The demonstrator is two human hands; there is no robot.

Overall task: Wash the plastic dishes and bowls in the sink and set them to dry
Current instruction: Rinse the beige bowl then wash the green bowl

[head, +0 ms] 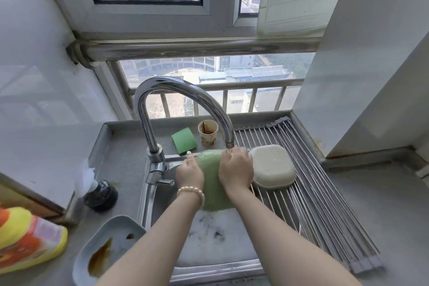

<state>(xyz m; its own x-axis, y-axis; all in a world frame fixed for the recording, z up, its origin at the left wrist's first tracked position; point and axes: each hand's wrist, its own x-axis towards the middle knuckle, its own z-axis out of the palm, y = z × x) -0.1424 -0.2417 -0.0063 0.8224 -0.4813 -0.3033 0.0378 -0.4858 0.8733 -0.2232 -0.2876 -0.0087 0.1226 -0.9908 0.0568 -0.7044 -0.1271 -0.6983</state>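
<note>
The pale green square plastic dish (212, 183) is held tilted over the steel sink (148, 195), its upper edge just under the spout of the curved chrome tap (185, 97). The left hand (190, 173) grips its left edge, fingers curled round the rim, a pearl bracelet (191, 193) on the wrist. The right hand (235, 169) lies on the dish's right side with its fingers bent over the top edge, gripping it too.

At 3 o'clock from the hands, just beside the right hand, a cream square plastic bowl (272, 166) rests upside down on the steel roll-up drying rack (325, 204) that spans the right part of the sink. At 6 o'clock, under the forearms, a white plastic plate (222, 239) with dark smears lies in the sink. At 12 o'clock, behind the tap on the grey bench (120, 153), stand a stained paper cup (208, 132) and a curled green scouring pad (184, 140). At 8 o'clock a pale blue plastic dish (109, 246) with a brown sauce stain rests on the bench beside the sink's edge. At 9 o'clock stands a dark round bottle (101, 195), and farther out at 8 o'clock a yellow and orange detergent bottle (25, 239) lies at the left edge of view.
</note>
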